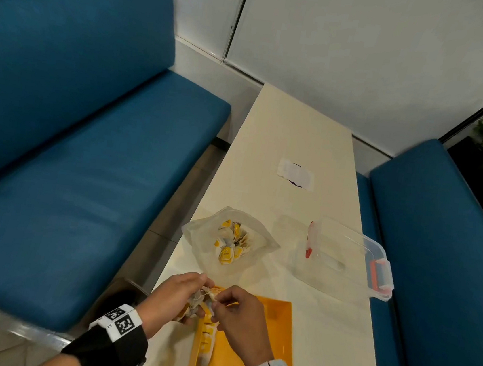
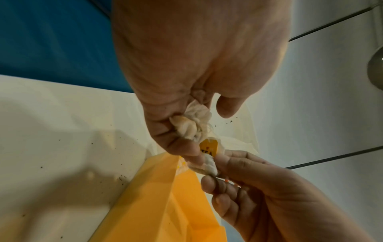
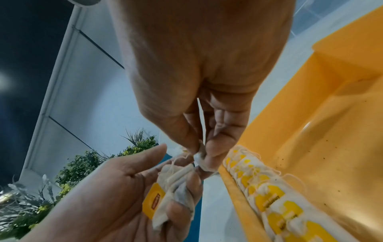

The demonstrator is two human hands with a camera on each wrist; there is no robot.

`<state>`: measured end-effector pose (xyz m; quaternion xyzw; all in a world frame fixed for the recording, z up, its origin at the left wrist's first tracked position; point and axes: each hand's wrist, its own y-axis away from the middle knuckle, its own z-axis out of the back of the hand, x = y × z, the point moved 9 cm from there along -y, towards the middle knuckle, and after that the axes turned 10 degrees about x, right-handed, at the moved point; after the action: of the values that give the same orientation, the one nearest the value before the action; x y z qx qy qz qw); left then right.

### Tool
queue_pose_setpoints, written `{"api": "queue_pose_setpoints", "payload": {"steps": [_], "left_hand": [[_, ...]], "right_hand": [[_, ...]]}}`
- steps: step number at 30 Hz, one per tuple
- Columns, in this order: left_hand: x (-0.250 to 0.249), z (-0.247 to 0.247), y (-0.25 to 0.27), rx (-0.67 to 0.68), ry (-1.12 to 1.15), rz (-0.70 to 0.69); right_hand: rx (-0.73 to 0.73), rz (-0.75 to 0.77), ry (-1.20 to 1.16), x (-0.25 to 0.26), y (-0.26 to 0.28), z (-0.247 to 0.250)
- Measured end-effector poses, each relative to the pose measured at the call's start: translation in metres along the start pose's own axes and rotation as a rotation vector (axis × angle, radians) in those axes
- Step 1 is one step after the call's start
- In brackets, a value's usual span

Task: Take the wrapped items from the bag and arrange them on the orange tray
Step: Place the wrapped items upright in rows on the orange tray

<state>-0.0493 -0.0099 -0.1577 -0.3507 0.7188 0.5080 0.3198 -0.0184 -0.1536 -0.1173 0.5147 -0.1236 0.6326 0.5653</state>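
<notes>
Head view: over the tray (image 1: 274, 331) at the counter (image 1: 300, 135) edge, the left hand (image 1: 174, 295) clenches a clump of tea bags (image 1: 198, 299); more sit in the bag (image 1: 229, 241).

Left wrist: the right hand (image 2: 248, 183) pinches one bag (image 2: 209, 163), soft, light, tearable.

Right wrist: strings tangle; grip the paper body. A row (image 3: 269, 196) lines the tray's left wall; room remains rightward.

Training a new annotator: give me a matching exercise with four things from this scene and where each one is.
Things:
1. orange tray
2. plastic bag
3. clear container
4. bunch of tea bags

Places:
A. far side of the tray, open, tea bags inside
B. in the left hand
C. right side of the table, by the blue seat
D. under both hands, a row of tea bags along its left edge

Pairs: 1-D, 2-A, 3-C, 4-B
</notes>
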Motion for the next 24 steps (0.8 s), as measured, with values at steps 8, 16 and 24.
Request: {"api": "queue_pose_setpoints", "payload": {"steps": [8,16,24], "left_hand": [[-0.001,0.008,-0.005,-0.027,0.049,-0.009],[-0.002,0.021,-0.011,-0.064,0.02,-0.049],[-0.011,-0.007,-0.015,0.086,-0.151,-0.092]], "right_hand": [[-0.03,-0.047,-0.154,-0.008,-0.005,0.018],[0.017,-0.024,-0.372,-0.022,-0.008,0.026],[0.118,0.015,-0.485,-0.022,-0.008,0.014]]}}
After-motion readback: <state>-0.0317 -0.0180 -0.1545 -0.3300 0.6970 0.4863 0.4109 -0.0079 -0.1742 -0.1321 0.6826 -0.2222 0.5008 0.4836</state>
